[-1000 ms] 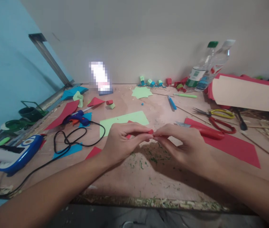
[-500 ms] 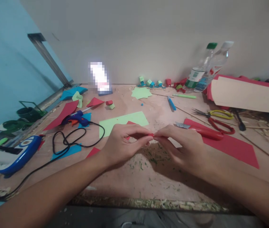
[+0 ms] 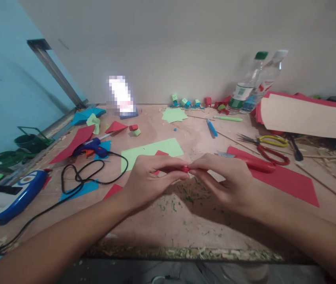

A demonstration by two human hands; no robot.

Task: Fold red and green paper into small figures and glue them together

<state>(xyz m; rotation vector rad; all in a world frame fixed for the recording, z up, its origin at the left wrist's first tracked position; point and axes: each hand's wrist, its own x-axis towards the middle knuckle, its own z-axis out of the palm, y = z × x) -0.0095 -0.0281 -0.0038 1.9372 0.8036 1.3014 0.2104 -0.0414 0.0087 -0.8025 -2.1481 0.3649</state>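
Left hand (image 3: 148, 175) is pinching small red paper piece (image 3: 186, 169) between thumb and fingertips; right hand (image 3: 229, 181) is pinching its right end, thumb and forefinger close together. Piece is hanging above table (image 3: 144, 230), midway between side edges. Green sheet (image 3: 147, 152) is lying behind left hand. Red-handled knife (image 3: 262, 163) is resting on red sheet (image 3: 295, 185), toward right edge. Glue gun (image 3: 98, 146) is lying toward left edge.
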